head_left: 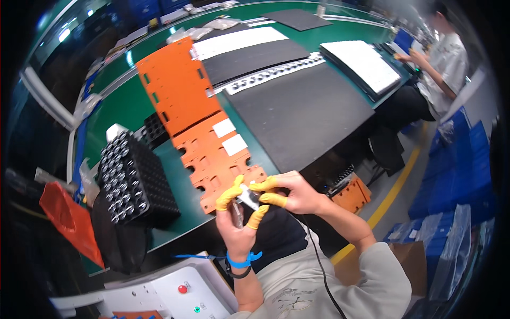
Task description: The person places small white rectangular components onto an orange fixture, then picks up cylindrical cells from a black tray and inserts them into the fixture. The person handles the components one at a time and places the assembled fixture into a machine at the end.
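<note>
Close to my body, just over the near end of an orange plate [199, 151], both hands hold a small white-and-black part [248, 198]. My left hand [236, 228] closes on its left side, thumb and fingers in yellow finger cots. A slim, shiny piece [237, 213] lies against the left palm; its kind is unclear. From the right, my right hand [295, 194] pinches the part with yellow-tipped fingers, which partly cover it. Two white squares [234, 144] lie on the orange plate.
Left of the plate stands a black rack [159, 183] topped with shiny round pieces. Black mats [303, 111] and a strip with round holes [276, 73] lie right. A control panel [164, 292] with buttons is lower left. Another person [443, 64] works far right.
</note>
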Available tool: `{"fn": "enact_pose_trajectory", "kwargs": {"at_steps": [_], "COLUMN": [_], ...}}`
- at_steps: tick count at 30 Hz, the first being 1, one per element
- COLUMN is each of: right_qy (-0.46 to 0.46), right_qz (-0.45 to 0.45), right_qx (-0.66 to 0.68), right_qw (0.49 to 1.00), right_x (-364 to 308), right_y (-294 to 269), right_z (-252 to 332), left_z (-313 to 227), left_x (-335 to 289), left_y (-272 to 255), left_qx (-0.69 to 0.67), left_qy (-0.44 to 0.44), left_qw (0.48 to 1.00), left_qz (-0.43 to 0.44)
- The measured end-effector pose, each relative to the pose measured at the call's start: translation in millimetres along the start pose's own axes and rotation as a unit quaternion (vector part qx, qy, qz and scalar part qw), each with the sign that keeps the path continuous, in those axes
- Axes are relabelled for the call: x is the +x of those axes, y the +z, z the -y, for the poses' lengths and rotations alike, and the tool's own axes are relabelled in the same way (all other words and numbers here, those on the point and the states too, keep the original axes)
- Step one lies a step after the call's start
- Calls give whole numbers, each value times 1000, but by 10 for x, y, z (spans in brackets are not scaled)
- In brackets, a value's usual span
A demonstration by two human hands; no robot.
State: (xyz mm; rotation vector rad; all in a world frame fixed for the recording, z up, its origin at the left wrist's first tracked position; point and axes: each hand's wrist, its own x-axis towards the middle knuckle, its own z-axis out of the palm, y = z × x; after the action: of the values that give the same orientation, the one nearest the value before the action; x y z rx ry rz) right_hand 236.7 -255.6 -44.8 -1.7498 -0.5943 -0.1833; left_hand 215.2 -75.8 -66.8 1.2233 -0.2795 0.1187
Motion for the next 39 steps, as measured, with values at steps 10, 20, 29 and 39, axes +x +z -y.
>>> {"fn": "enact_pose_trajectory", "kwargs": {"at_steps": [10,20,29,39], "right_qy": [-48,52,-112,-175], "right_qz": [1,-52,-44,-154], "right_qx": [6,28,-236,-382], "right_qw": [999,997,964,894], "right_x": [7,-10,-126,-78], "right_y": [-65,-70,-21,36], "right_z": [-89,65,-55,-147], "left_z": [21,70,108,179], "left_x": [44,109,132,109], "left_y": [39,91,154,384], "left_qx": [-9,15,13,31], "left_qy": [2,-7,3,-49], "left_qw": [1000,1000,1000,994], "left_qz": [11,-3,-18,-89]}}
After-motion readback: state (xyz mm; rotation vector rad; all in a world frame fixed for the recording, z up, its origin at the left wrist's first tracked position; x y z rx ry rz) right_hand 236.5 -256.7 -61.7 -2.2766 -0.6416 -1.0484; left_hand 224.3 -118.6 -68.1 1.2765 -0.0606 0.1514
